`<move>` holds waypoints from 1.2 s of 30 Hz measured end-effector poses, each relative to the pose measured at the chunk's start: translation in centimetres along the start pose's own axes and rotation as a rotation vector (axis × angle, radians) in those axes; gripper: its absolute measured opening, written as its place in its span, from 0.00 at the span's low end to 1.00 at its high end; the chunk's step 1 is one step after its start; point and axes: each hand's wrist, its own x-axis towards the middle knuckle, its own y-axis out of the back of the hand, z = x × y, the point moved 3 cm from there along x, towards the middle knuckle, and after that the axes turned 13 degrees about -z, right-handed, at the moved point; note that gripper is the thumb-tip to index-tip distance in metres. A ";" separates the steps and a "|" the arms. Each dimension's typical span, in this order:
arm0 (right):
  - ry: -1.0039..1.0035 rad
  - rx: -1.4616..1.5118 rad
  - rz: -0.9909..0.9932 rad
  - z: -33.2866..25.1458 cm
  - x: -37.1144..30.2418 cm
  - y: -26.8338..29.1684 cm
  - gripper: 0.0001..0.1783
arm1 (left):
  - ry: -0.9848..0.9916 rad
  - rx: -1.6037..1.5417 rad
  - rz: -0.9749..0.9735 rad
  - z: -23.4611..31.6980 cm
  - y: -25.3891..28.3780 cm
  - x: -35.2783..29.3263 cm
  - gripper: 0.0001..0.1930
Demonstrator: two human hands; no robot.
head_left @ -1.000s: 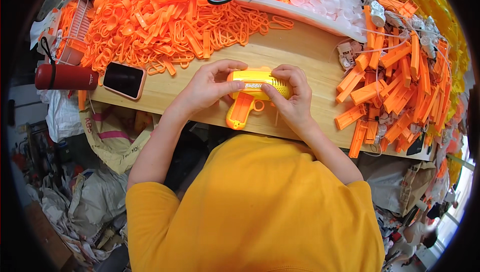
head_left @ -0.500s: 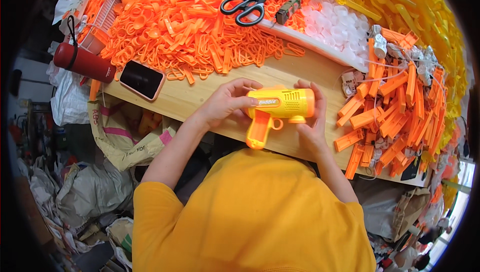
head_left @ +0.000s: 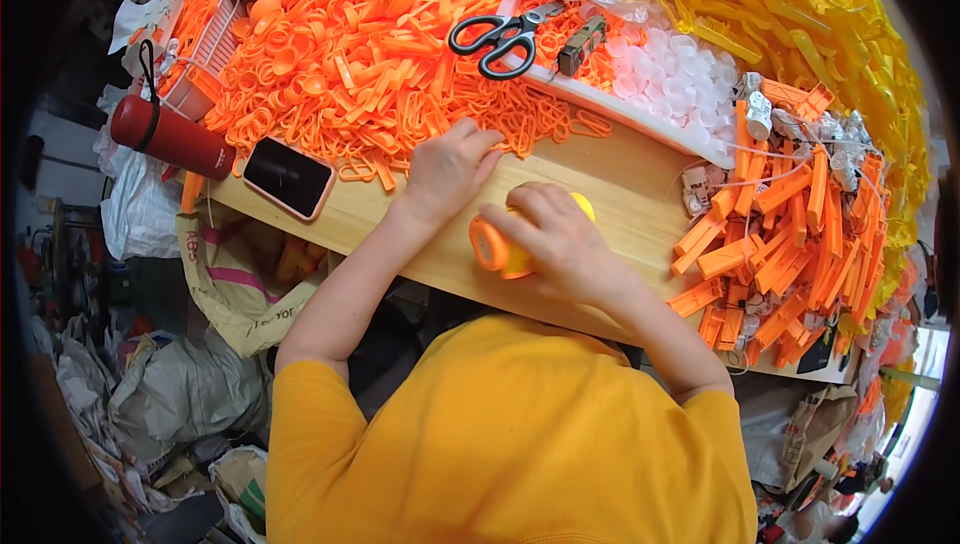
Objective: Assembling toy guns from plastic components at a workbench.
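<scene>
Under the right hand (head_left: 555,239): yellow-orange toy gun (head_left: 497,247), clasped steady on the surface (head_left: 620,184); left hand (head_left: 447,169), loosely spread, empty, fingering the orange loops (head_left: 520,119) beyond.

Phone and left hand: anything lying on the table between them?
In the head view, between the phone and the left hand lies mostly bare wooden table, with a few stray orange plastic loops at the edge of the pile.
</scene>
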 end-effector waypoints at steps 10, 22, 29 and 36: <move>0.155 0.049 0.239 2.0 2.4 3.7 0.25 | 0.015 -0.022 0.004 -1.4 -1.5 0.5 0.06; -0.728 -0.375 0.368 21.1 10.4 16.4 0.11 | 0.091 -0.480 0.234 -1.8 1.2 1.0 0.04; -0.860 -0.428 0.087 21.8 12.4 16.5 0.12 | 0.110 -0.599 0.231 -2.6 1.8 0.7 0.05; -0.839 -0.189 0.179 23.8 11.1 17.7 0.15 | 0.186 -0.689 0.186 -2.8 2.4 0.5 0.05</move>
